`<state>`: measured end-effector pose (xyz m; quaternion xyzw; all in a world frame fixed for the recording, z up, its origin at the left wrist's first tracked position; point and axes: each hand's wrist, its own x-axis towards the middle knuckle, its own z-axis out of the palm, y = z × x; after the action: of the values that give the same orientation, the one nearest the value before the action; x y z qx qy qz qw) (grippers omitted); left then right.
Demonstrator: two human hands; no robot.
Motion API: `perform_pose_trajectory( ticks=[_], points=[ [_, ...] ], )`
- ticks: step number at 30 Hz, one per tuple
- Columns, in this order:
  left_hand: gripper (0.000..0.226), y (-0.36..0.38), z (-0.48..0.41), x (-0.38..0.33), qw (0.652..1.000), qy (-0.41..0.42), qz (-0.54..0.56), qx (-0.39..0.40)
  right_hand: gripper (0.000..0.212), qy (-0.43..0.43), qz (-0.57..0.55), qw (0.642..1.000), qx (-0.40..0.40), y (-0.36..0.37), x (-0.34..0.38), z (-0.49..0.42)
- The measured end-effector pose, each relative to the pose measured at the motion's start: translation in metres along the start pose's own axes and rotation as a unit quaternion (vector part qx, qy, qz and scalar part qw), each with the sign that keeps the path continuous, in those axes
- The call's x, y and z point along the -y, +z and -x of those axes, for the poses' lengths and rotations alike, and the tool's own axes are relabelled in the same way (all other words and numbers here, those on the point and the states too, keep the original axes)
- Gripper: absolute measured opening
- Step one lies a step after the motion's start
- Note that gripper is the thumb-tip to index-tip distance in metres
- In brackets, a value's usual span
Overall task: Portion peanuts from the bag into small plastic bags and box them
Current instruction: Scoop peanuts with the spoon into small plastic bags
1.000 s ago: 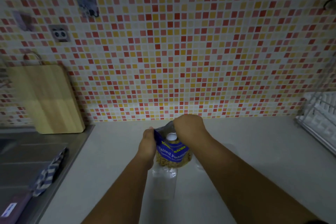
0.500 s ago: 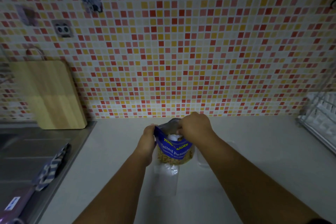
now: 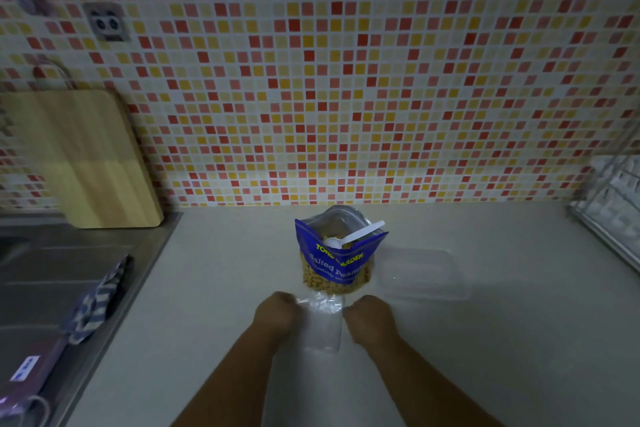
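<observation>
Both hands dropped off the peanut bag (image 3: 337,262); left hand (image 3: 277,314) and right hand (image 3: 370,317) now pinch the small plastic bag (image 3: 323,322) just below it, ready for scooping.

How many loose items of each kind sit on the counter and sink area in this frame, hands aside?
Peanut bag: 1
White plastic spoon: 1
Small clear plastic bag: 1
Clear plastic box: 1
Wooden cutting board: 1
Striped cloth: 1
Total: 6
</observation>
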<state>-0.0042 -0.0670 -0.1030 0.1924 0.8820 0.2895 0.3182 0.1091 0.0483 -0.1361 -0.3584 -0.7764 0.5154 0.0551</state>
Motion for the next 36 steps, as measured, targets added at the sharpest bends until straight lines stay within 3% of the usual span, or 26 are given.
perform_pose_trajectory(
  ticks=[1,2,3,4,6,8,12,20,26,32,36],
  points=[
    [0.04,0.001,0.002,0.001,1.0,0.0,0.013,-0.001,0.035,-0.059,0.127,0.989,-0.04,0.012,0.0,-0.003],
    [0.039,0.003,-0.001,0.005,1.0,0.007,0.022,-0.002,0.035,-0.044,0.176,0.979,-0.092,0.022,0.001,0.0],
    [0.035,0.004,-0.002,0.008,1.0,0.001,0.02,-0.015,0.03,0.043,0.16,0.986,-0.018,0.018,0.009,0.004],
    [0.032,0.005,-0.003,0.01,0.999,0.002,0.023,-0.024,0.028,0.017,0.192,0.981,0.025,0.021,0.02,0.008],
    [0.025,0.003,-0.006,0.018,0.999,0.003,0.032,-0.036,0.034,0.021,0.203,0.979,-0.018,0.031,0.021,0.006],
    [0.014,-0.001,-0.005,0.024,0.998,0.001,0.042,-0.048,0.034,0.053,0.191,0.979,-0.039,0.037,0.023,0.006],
    [0.024,-0.009,-0.008,0.035,0.994,-0.001,0.084,-0.07,0.029,0.07,0.158,0.983,-0.069,0.045,0.023,0.004],
    [0.016,-0.017,-0.017,0.038,0.989,0.03,0.136,-0.059,0.021,0.093,0.072,0.984,-0.131,0.049,0.022,0.002],
    [0.027,-0.023,-0.016,0.034,0.985,0.067,0.156,-0.033,0.035,0.066,0.001,0.989,-0.136,0.047,0.027,0.004],
    [0.022,-0.033,-0.012,0.026,0.977,0.082,0.197,0.008,0.017,0.037,-0.034,0.99,-0.135,0.045,0.034,0.008],
    [0.017,-0.037,-0.007,0.021,0.967,0.077,0.229,0.082,0.007,0.019,-0.077,0.989,-0.124,0.045,0.041,0.014]
  ],
)
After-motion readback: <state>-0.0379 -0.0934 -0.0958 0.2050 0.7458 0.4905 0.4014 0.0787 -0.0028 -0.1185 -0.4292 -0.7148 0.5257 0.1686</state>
